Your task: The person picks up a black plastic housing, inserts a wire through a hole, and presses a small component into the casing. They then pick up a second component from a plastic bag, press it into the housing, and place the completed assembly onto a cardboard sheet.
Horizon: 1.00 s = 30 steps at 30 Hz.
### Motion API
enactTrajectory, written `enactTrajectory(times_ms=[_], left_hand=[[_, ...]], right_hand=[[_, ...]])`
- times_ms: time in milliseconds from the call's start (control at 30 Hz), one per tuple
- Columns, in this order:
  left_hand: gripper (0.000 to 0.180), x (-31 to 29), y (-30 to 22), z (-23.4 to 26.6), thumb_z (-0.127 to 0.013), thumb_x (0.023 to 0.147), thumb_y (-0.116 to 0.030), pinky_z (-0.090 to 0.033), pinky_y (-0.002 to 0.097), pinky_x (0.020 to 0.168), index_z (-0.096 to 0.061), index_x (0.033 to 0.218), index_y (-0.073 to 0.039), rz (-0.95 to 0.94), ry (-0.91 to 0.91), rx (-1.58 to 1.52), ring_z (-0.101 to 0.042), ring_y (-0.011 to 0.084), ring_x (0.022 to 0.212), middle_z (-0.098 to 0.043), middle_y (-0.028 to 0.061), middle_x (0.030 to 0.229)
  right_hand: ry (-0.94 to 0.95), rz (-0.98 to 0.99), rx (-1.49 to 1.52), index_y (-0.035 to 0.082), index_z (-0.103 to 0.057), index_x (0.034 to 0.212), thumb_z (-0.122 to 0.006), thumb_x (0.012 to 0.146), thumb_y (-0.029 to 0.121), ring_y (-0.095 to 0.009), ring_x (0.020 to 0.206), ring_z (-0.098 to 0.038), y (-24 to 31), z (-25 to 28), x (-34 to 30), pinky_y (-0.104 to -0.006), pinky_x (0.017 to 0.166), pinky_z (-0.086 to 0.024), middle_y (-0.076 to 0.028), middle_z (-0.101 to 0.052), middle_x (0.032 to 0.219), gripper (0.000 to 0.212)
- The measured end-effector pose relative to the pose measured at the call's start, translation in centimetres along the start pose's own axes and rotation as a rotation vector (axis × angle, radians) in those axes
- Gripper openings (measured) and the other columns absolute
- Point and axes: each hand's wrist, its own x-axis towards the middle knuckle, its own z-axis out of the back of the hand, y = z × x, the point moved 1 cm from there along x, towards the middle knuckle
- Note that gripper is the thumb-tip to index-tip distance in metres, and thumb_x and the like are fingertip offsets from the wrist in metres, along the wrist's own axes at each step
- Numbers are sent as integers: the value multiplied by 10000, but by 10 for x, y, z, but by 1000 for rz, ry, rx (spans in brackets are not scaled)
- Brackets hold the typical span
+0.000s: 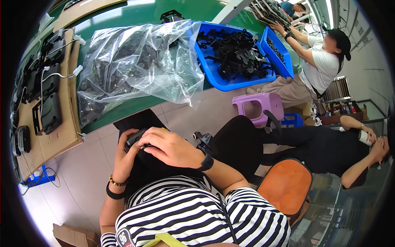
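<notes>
Above my lap, my left hand [124,153] is closed round a small black plastic part [135,138]. My right hand [170,149] reaches over from the right, its thumb and fingers pinched at the near end of the same part. The fingers hide much of it, so its full shape cannot be made out. Just beyond my hands, a clear plastic bag [135,68] of dark small parts lies on the green table. To its right stands a blue bin [230,85] heaped with black plastic pieces [234,51].
Black units with white cables [51,113] lie on cardboard [66,138] at the left. A smaller blue bin [288,68], a purple stool [267,105] and an orange seat [284,185] are at the right. One person [325,66] works at the table; another [312,144] sits behind.
</notes>
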Motion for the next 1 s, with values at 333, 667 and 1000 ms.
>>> enactTrajectory(times_ms=[333,667,1000], left_hand=[[419,5,-3,-6,-596,1003,-77,-543,323,955,-511,1402,15,65,51,-120,-620,187,1155,-597,109,1314],[443,-7,3,-1,-655,980,-101,-560,315,920,-525,1393,-8,83,70,-92,-619,160,1101,-593,97,1285],[451,10,-18,-6,-598,1043,-181,-595,356,946,-503,1459,-36,248,64,-199,-593,170,1187,-571,92,1353]], right_hand=[[-200,90,-133,59,-652,1142,-720,910,27,-311,1036,-641,-9,-3,2,-412,904,-521,-96,-658,1110,244],[-198,49,-128,59,-666,1138,-733,909,48,-333,1045,-645,-21,-12,-2,-420,915,-521,-114,-673,1113,239],[-217,-130,-126,48,-723,1122,-778,863,-8,-239,955,-677,-18,17,-12,-341,859,-539,-94,-720,1082,270]])
